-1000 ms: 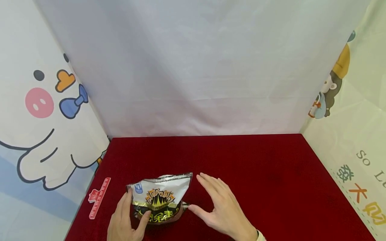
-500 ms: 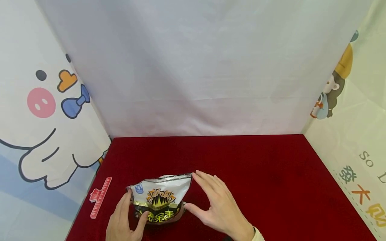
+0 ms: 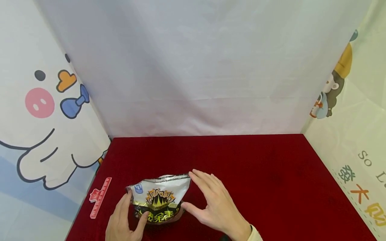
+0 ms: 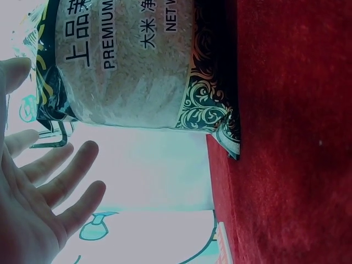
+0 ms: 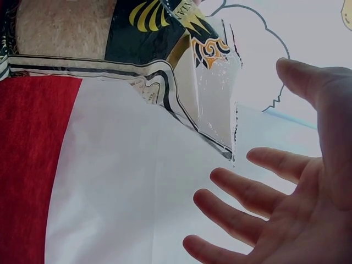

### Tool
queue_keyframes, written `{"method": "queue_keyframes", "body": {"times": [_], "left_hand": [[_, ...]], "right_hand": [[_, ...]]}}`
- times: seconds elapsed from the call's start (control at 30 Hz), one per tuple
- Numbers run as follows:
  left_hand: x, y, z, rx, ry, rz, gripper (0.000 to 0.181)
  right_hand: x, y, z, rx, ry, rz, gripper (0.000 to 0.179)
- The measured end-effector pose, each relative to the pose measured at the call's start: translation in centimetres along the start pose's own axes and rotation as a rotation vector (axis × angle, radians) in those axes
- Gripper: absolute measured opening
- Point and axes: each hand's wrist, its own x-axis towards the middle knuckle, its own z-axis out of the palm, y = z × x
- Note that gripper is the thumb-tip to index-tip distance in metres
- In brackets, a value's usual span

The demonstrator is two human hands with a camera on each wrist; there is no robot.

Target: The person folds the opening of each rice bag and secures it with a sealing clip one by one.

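A bag of rice (image 3: 159,194) with a white, black and gold top stands upright on the red cloth in the head view. Its clear side shows grains in the left wrist view. My left hand (image 3: 122,219) is at the bag's left edge, fingers behind that edge and thumb across the front; the left wrist view shows these fingers (image 4: 69,170) spread and fairly straight. On the other side, my right hand (image 3: 215,202) has its fingertips right at the top right corner and its thumb lower down. Seen from the right wrist, its fingers (image 5: 231,220) are extended beside the bag's tip.
A red bag clip (image 3: 100,198) with ruler-like marks lies left of the bag, near the left edge of the red table cloth (image 3: 256,167). A white curtain (image 3: 205,67) closes off the back, and printed cloths hang at both sides.
My right hand has moved left, from a gap beside the bag to its right edge and top corner. My left hand and the bag have hardly moved.
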Motion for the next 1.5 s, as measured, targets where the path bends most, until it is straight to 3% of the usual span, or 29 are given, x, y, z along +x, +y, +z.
{"method": "queue_keyframes", "body": {"times": [0.17, 0.43, 0.57, 0.77, 1.0, 1.5], "left_hand": [[-0.1, 0.0, -0.1, 0.019, -0.009, -0.025, 0.098], [-0.2, 0.2, -0.2, 0.000, 0.045, -0.036, 0.090], [-0.1, 0.4, -0.2, -0.015, 0.065, -0.068, 0.083], [-0.3, 0.5, -0.3, -0.016, 0.106, -0.130, 0.090], [0.0, -0.2, -0.2, -0.037, 0.199, -0.059, 0.079], [0.1, -0.3, -0.6, -0.083, 0.236, -0.040, 0.060]], "right_hand": [[0.2, -0.2, 0.3, -0.006, 0.011, -0.010, 0.079], [0.7, -0.6, 0.4, -0.042, 0.028, -0.027, 0.080], [0.8, -0.7, 0.3, -0.048, 0.027, -0.030, 0.081], [1.0, -0.9, 0.3, -0.040, 0.027, -0.021, 0.081], [2.0, -1.5, 0.6, -0.026, 0.064, -0.059, 0.081], [3.1, -2.0, 1.5, -0.081, 0.110, -0.104, 0.073]]}}
